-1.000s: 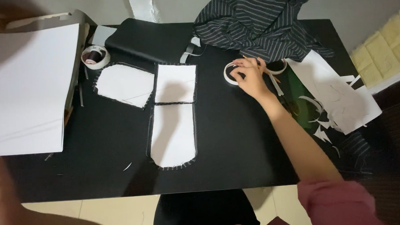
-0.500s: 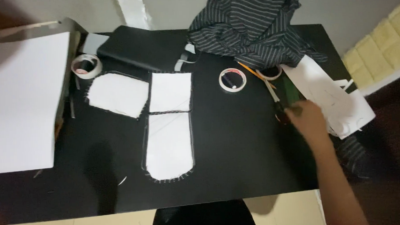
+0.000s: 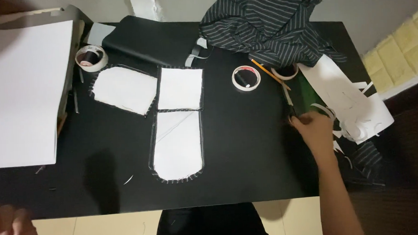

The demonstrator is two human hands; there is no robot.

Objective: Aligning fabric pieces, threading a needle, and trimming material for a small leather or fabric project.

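The right hand (image 3: pixel 317 130) curls around what look like scissors (image 3: pixel 289 103), fingers at the handles. The left hand (image 3: pixel 11 224) hangs blurred off the black table (image 3: pixel 247 158), grip impossible to tell.

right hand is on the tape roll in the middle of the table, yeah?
No. The head view shows the right hand at the table's right edge, on the scissors beside the green sheet. The tape roll sits untouched.

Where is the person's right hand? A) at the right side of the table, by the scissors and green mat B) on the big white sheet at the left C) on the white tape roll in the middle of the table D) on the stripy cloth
A: the right hand rests at the table's right side, touching the scissors beside the green mat, apart from the tape roll.
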